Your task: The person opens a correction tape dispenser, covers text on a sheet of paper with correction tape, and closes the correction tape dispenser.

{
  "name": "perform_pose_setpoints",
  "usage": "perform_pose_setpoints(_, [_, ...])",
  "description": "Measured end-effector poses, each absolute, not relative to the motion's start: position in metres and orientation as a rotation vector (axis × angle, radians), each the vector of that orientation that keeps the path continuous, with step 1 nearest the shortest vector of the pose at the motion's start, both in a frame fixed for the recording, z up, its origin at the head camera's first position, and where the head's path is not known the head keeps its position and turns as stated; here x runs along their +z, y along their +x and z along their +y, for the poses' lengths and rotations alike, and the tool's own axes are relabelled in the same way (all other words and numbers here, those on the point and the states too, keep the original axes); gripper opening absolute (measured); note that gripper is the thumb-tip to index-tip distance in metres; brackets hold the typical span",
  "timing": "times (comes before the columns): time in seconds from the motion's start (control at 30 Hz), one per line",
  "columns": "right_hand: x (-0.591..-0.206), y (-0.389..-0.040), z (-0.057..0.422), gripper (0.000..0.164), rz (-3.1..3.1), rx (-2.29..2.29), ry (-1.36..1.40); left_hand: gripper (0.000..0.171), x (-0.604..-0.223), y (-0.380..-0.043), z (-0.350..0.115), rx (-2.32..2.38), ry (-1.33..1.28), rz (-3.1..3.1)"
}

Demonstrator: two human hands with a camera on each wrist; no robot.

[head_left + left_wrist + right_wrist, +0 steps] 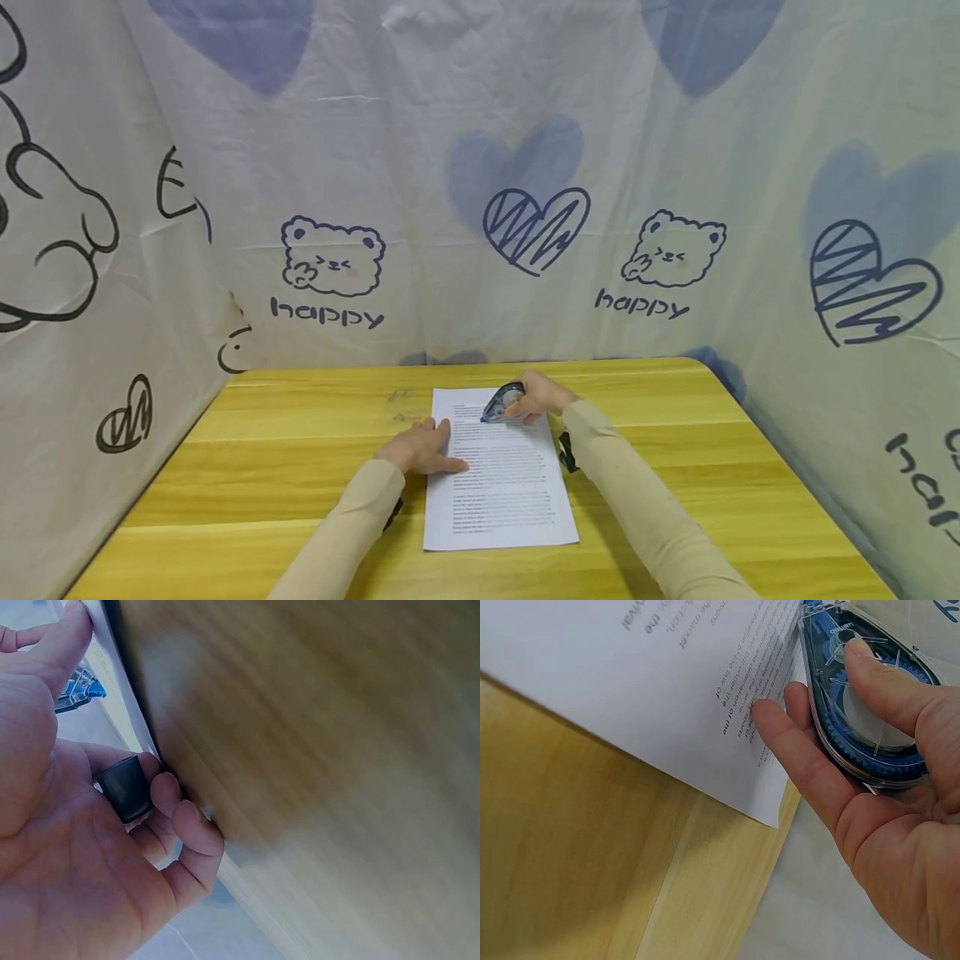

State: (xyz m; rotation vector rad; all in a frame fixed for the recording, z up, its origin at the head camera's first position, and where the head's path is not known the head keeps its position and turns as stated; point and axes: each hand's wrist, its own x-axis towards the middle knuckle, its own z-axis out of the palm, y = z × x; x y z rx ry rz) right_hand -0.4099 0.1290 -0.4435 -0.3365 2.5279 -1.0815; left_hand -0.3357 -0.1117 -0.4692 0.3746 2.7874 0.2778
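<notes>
A printed sheet of paper [510,492] lies on the wooden table. My right hand [542,395] grips a clear-and-blue correction tape [501,403] near the top of the sheet, its tip at the printed lines. In the right wrist view, the thumb lies along the side of the correction tape [877,712], and its blue gear wheels show through the casing. My left hand [422,448] rests at the sheet's left edge, thumb on the paper. A black band [126,789] sits round one of its fingers in the left wrist view.
The yellow wood-grain table [285,467] spreads out on both sides of the sheet. A pale cloth [420,317] printed with hearts and bears hangs behind the table and along both sides. Black straps [567,452] show at the wrists.
</notes>
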Motion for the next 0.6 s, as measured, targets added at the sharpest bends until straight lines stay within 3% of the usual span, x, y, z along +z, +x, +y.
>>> perform_pose_setpoints(0.6, [-0.4424, -0.4089, 0.1323, 0.026, 2.52, -1.087, -0.363, 0.099, -0.4697, -0.3358, -0.1126, 0.291, 0.363, 2.784])
